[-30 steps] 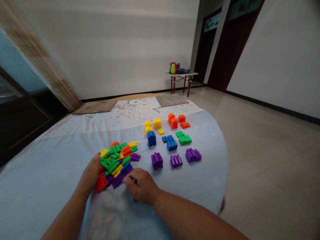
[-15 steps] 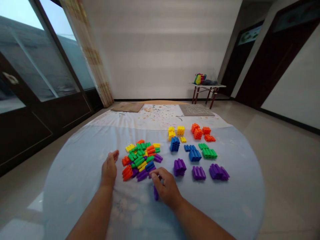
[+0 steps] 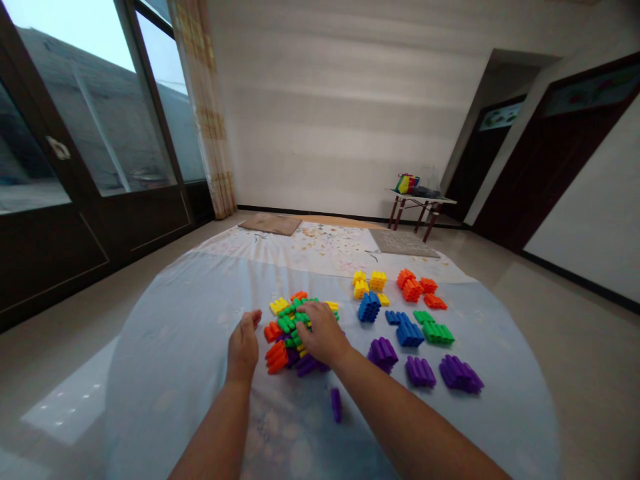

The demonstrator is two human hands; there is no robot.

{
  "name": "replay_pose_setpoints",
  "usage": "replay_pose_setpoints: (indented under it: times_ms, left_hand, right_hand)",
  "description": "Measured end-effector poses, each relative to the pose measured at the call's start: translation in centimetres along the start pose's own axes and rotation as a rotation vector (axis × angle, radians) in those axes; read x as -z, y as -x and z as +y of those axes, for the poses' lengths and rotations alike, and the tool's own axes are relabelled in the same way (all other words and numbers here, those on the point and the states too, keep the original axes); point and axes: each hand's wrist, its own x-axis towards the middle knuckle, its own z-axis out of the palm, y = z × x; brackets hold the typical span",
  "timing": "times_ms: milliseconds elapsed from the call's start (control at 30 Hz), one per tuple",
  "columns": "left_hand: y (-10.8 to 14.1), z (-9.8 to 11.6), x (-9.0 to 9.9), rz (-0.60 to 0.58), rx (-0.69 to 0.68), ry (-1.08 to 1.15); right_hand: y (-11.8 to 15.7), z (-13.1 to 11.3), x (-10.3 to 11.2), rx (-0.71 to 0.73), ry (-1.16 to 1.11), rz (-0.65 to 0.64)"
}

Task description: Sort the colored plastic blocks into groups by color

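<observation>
A mixed pile of ribbed plastic building blocks (image 3: 287,324) in green, orange, yellow and purple lies at the middle of the table. Over its right side reaches my right hand (image 3: 323,331), thumb and fingers apart around green blocks and no block visibly held. My left hand (image 3: 243,347) stands on edge at the pile's left, its fingers stretched out and nothing in them. An orange block (image 3: 277,358) is at the pile's near left corner. Nearer to me, a single purple block (image 3: 336,405) lies apart, below my right wrist.
Blocks grouped by colour stand on the right: yellow (image 3: 377,281), orange (image 3: 412,289), blue (image 3: 410,331), green (image 3: 439,333) and purple (image 3: 461,373). Two mats (image 3: 271,224) lie at the far edge of the cloth-covered round table (image 3: 165,333). A small side table (image 3: 425,199) stands by the wall.
My right hand has moved from the near edge of the pile, above the lone purple block, forward onto the green blocks. My left hand stays beside the pile. The view has shifted slightly.
</observation>
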Motion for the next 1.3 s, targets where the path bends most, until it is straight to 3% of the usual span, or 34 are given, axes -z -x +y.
replay_pose_setpoints:
  times_ms: [100,200,433,600,733,800,967,1167,1300]
  left_hand:
    - [0.0,-0.2,0.1,-0.014,-0.013,-0.009]
    - [0.0,-0.3,0.2,-0.025,-0.02,-0.016]
    - [0.3,0.0,0.1,-0.017,-0.021,-0.045]
    - [0.1,-0.2,0.1,-0.022,-0.025,-0.047]
    - [0.0,0.0,0.3,-0.038,-0.018,-0.058]
    - [0.0,0.1,0.4,-0.04,-0.005,-0.064]
    - [-0.4,0.6,0.3,-0.041,0.037,-0.09]
    - [-0.5,1.2,0.2,-0.04,0.086,-0.157]
    - [-0.8,1.4,0.4,-0.061,0.106,-0.203]
  right_hand:
    - [-2.7,0.0,-1.9,-0.011,0.172,-0.143]
    - [-3.7,0.2,-2.8,-0.013,0.293,-0.28]
    - [-2.2,1.1,0.1,0.066,0.403,-0.467]
    - [-0.6,-1.2,0.3,0.176,0.297,-0.399]
    - [0.3,-2.8,-0.9,0.318,0.309,-0.527]
    - [0.8,-2.9,-0.9,0.322,0.334,-0.524]
    - [3.7,-2.4,0.7,0.237,0.274,-0.372]
    - [6.7,-2.2,0.7,0.169,0.43,-0.496]
    - [6.6,-1.9,1.8,0.281,0.42,-0.438]
